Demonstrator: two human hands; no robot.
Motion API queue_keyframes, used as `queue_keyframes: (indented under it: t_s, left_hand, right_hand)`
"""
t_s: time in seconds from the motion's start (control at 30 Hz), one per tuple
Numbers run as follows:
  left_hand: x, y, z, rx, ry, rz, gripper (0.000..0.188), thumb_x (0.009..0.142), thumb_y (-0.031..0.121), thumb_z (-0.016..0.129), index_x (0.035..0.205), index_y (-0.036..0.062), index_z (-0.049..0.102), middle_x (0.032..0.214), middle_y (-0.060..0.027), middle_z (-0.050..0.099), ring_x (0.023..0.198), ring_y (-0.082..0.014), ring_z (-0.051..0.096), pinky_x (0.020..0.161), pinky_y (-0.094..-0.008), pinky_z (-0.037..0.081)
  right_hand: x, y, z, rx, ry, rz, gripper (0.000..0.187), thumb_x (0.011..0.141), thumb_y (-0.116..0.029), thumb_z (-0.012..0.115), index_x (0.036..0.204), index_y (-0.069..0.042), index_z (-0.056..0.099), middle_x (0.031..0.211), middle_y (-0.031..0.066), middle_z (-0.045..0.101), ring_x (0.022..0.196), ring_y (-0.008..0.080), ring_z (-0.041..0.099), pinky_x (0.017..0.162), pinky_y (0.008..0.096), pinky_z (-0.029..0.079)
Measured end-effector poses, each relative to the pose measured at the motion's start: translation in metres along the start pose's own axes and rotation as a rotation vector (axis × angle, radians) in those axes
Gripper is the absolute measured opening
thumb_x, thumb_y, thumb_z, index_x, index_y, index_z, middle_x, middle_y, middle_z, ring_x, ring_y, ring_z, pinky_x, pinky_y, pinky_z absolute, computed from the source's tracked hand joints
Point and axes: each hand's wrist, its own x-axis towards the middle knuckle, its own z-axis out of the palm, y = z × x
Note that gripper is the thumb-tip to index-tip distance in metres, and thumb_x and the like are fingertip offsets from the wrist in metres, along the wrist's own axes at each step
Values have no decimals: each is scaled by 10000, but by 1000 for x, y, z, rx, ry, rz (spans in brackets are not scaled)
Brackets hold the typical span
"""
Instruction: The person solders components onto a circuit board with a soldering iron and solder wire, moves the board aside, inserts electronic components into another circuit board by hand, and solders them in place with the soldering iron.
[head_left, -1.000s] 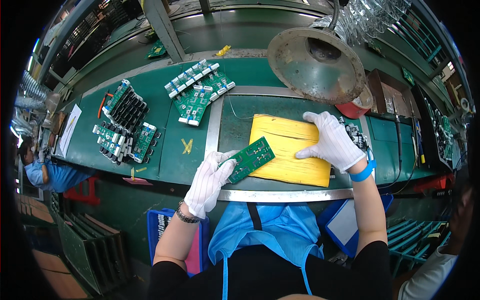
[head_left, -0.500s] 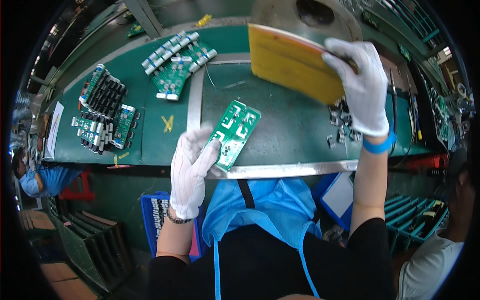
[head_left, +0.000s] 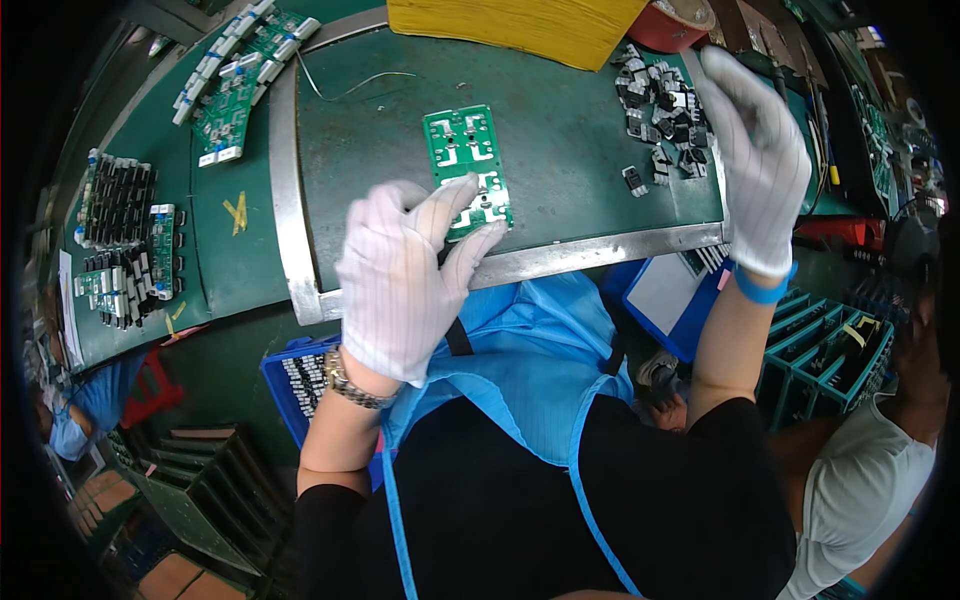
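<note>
My left hand [head_left: 405,275], in a white striped glove, has its thumb and fingers on the near end of a green circuit board [head_left: 462,140] at the middle of the work surface. Pale pads and traces cover the board's upper face. My right hand [head_left: 762,165], also gloved, is raised over the right side with its fingers stretched and parted, and nothing shows in it. Just left of it lies a pile of small black components with metal legs [head_left: 660,115]. A yellow flat-sided piece [head_left: 520,25] stands at the far edge, out of both hands.
Assembled circuit boards [head_left: 235,95] lie at the far left, with stacked ones [head_left: 120,195] nearer. A metal strip [head_left: 600,245] edges the table. Blue bins [head_left: 665,305] sit below it. A co-worker in a light shirt [head_left: 865,490] is close on the right.
My right hand has let go of the yellow piece, now farther back, uncovering the component pile. My left hand has brought the circuit board upright in view, and the view has shifted.
</note>
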Motion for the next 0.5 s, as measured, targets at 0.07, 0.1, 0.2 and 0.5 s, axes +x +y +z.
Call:
queue_keyframes:
  t_s: [0.07, 0.1, 0.2, 0.5]
  left_hand:
    - [12, 2, -7, 41, 46, 98, 395, 786, 266, 808, 1146, 127, 722, 946, -121, 626, 909, -305, 589, 817, -412, 473]
    - [19, 4, -9, 46, 90, 138, 395, 782, 262, 810, 1142, 124, 723, 953, -121, 629, 911, -307, 592, 819, -419, 473]
    - [40, 24, 9, -41, -58, 290, 380, 830, 252, 755, 1172, 106, 683, 1021, -119, 656, 956, -296, 622, 812, -408, 515]
    - [104, 54, 81, -93, -237, 730, 122, 846, 166, 641, 934, 82, 649, 846, -83, 659, 864, -294, 662, 711, -412, 549]
  right_hand:
    - [-28, 0, -12, -15, -108, 167, 198, 864, -75, 748, 1061, -61, 735, 973, 82, 740, 817, 176, 701, 732, 298, 540]
    - [-37, 1, -15, -6, -144, 177, 198, 867, -63, 739, 1065, -64, 735, 972, 91, 738, 821, 192, 702, 735, 302, 542]
    - [-53, 0, -16, -139, -307, 42, 272, 869, -74, 723, 1140, -84, 703, 957, 96, 723, 847, 262, 691, 754, 343, 541]
    - [-71, -7, -1, -254, -361, 303, 431, 843, -144, 750, 1255, -94, 633, 939, 111, 712, 786, 263, 686, 711, 357, 545]
